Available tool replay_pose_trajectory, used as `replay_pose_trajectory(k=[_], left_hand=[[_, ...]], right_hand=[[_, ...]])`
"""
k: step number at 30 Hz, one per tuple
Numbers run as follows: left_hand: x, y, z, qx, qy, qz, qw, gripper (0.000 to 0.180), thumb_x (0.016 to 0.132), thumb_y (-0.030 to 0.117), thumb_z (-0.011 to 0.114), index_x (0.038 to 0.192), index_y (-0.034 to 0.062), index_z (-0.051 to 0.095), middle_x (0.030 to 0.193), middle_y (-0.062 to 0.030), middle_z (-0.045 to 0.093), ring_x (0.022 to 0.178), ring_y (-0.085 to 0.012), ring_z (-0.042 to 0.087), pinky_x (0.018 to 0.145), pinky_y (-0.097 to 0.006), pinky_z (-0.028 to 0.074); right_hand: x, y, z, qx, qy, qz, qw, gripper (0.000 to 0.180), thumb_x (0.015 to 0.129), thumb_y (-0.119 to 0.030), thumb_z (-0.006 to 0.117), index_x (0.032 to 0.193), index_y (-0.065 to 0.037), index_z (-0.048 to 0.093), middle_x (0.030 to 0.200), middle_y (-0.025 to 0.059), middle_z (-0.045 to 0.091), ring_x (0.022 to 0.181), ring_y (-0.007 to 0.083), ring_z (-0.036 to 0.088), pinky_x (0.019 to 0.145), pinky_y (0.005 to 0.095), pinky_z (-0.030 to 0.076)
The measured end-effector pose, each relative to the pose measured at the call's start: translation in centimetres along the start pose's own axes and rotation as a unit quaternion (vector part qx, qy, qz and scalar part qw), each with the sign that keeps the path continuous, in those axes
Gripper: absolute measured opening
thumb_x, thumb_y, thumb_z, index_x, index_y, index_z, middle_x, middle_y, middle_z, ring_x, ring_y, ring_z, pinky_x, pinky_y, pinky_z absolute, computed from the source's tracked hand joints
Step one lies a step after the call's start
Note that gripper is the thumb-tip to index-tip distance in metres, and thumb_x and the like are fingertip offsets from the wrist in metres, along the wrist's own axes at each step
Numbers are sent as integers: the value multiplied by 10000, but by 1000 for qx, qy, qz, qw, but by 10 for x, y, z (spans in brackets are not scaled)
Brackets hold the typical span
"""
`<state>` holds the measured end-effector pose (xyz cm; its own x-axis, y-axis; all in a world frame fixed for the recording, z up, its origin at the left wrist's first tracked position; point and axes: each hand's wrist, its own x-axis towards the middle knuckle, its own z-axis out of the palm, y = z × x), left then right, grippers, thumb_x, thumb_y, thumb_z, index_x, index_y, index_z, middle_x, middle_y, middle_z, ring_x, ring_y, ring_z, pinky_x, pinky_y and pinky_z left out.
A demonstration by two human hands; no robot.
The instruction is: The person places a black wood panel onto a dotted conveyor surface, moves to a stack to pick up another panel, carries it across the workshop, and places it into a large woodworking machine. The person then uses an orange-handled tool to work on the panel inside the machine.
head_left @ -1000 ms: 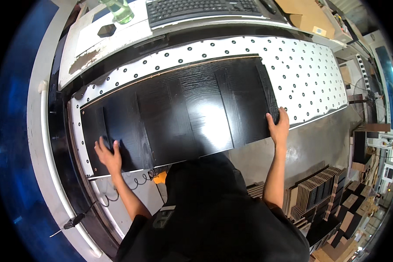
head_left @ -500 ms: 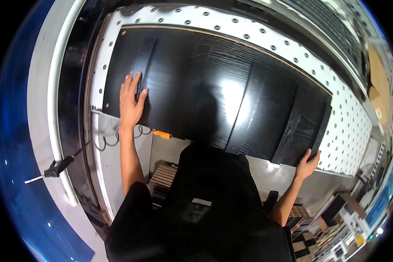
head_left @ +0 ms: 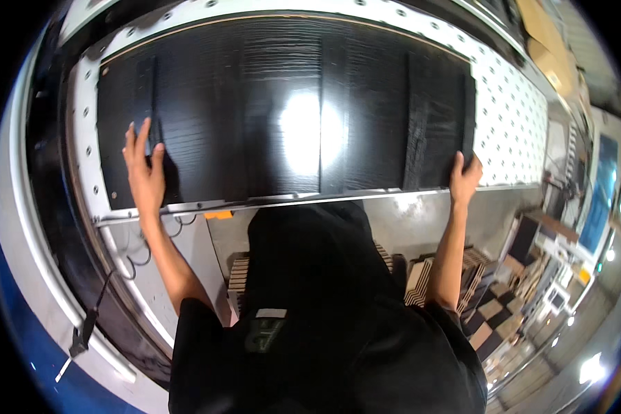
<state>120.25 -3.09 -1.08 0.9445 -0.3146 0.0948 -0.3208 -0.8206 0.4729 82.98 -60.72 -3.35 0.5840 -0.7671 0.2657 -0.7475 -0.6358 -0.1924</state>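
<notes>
A long black wood-grain panel point(head_left: 200, 131) with raised vertical strips lies flat on a white table point(head_left: 510, 131) dotted with small dark studs. Over its left end, my left hand point(head_left: 146, 179) rests with fingers spread, touching the surface near a raised strip. At the near right corner, my right hand point(head_left: 466, 181) holds the panel's edge. Its thumb is on top and the fingers are along the right side. Small round holes or fittings show at the panel's left corners.
A coiled black cable point(head_left: 141, 261) runs to a handheld nozzle-like tool point(head_left: 83, 332) at the left rail. An orange piece point(head_left: 219, 214) sits below the table edge. Stacked boards point(head_left: 493, 307) stand at lower right, and cardboard point(head_left: 552, 58) lies far right.
The panel has moved away from my body and straightened; its near side now lies along the table edge instead of overhanging it. Both hands stay on it. The view has also turned.
</notes>
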Motion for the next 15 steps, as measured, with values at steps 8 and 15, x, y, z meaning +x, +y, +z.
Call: replay_pose_trajectory(k=[8, 15], left_hand=[[41, 31, 24, -28, 0, 31, 999, 470, 1039, 327, 562, 1505, 277, 526, 1617, -161, 396, 1508, -385, 341, 1235, -511, 266], [49, 50, 46, -39, -2, 84, 996, 466, 1045, 331, 577, 1495, 214, 542, 1600, -162, 422, 1495, -346, 372, 1201, -445, 308]], right_hand=[[-11, 35, -33, 244, -64, 129, 959, 513, 1035, -338, 613, 1404, 16, 583, 1272, 195, 678, 1127, 243, 651, 973, 363, 496], [-39, 98, -35, 316, -11, 222, 922, 361, 996, -284, 696, 1144, 43, 732, 966, 102, 754, 892, 149, 664, 820, 298, 522]])
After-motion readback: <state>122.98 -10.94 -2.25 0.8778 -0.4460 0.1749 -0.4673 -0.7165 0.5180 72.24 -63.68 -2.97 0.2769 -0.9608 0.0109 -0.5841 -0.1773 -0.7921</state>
